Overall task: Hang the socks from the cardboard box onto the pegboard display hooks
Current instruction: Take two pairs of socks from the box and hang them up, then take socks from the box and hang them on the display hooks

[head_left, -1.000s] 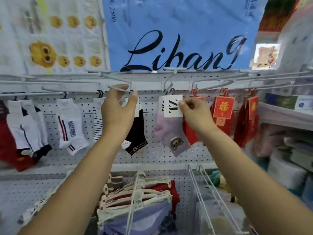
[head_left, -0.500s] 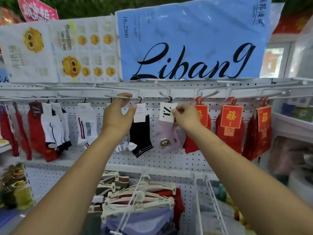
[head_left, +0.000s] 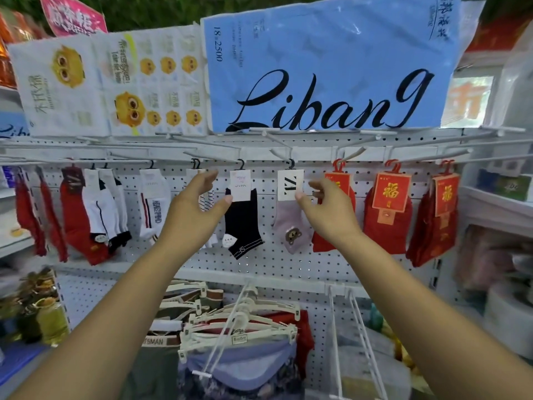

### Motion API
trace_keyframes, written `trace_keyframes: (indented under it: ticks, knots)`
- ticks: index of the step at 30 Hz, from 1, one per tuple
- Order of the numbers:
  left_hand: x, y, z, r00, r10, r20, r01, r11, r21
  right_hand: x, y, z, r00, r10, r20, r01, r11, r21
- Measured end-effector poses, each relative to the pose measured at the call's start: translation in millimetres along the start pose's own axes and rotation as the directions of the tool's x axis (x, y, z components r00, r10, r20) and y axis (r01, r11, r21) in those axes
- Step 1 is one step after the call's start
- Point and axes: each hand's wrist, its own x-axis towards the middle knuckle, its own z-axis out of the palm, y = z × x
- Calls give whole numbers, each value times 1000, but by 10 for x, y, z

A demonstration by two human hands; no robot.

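A white pegboard [head_left: 277, 264] carries a row of hooks with socks. The pale pink sock with a bear patch [head_left: 290, 226] hangs from a hook [head_left: 291, 163] by its black-and-white card. A black sock [head_left: 242, 223] hangs just left of it. My left hand [head_left: 199, 206] is raised in front of the striped socks, fingers spread and holding nothing. My right hand [head_left: 326, 206] hovers just right of the pink sock's card, fingers loosely spread, thumb near the card's lower corner. The cardboard box is out of view.
Red socks with red cards [head_left: 386, 212] hang to the right, white and red socks [head_left: 95, 209] to the left. Blue "Libang" packaging [head_left: 331, 70] sits above. Garments on white hangers [head_left: 239, 333] hang below. Wire hooks [head_left: 354, 327] jut out at the lower right.
Both hands have let go: the left came off the hook rail and dropped lower, the right released the pink sock's card. The pink sock now hangs free on its hook.
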Motion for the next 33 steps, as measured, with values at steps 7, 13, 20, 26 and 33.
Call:
trace_keyframes:
  ticks: [7, 13, 20, 26, 33]
  knots:
    - [-544, -130, -425, 996, 64, 64, -75, 977, 200, -651, -278, 118, 965, -194, 178, 208, 976, -62]
    - [-1116, -423, -1119, 994, 13, 113, -42, 965, 260, -1274, -669, 730, 908, -270, 319, 301, 952, -52]
    - [-2087, -1139, -2424, 975, -216, 52, 179, 904, 388, -2233, -1326, 2066, 821, -283, 497, 268, 958, 102]
    - [-3308, -1897, -3584, 907, -418, -45, 371, 746, 553, -3266, -1775, 3273, 663, -301, 685, 293, 947, 132]
    - [-4553, -2352, -4583, 739, -641, -208, 621, 529, 579, -4296, -2170, 4294, 458, -273, 846, 225, 956, 186]
